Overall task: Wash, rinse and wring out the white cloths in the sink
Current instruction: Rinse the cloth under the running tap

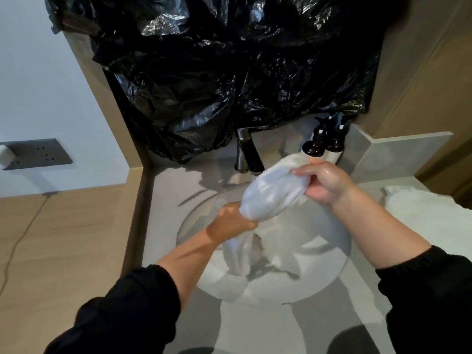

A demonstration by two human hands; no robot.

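Both hands gripped one cloth point(270, 192) at centre frame. The left hand point(233, 219) was fisted tight round its narrowed lower end, and the right hand point(325, 183) had fingers and thumb curled over its upper end. Held on a slant between them, the cloth bulged in the middle, which looked like a wringing twist. It hung over the sink point(327, 272), just below the tap point(246, 152), probably so squeezed water would fall into the bowl rather than on the counter point(255, 328). A loose tail trailed from the left fist down into the bowl.

A second cloth point(429, 215) lay on the counter at the right edge, apart from the sink; whether it was finished or waiting could not be told. Black plastic point(229, 72) draped the wall across the upper frame. Two dark pump bottles point(321, 145) stood just behind the right hand. Their labels could not be read, and no other writing showed.
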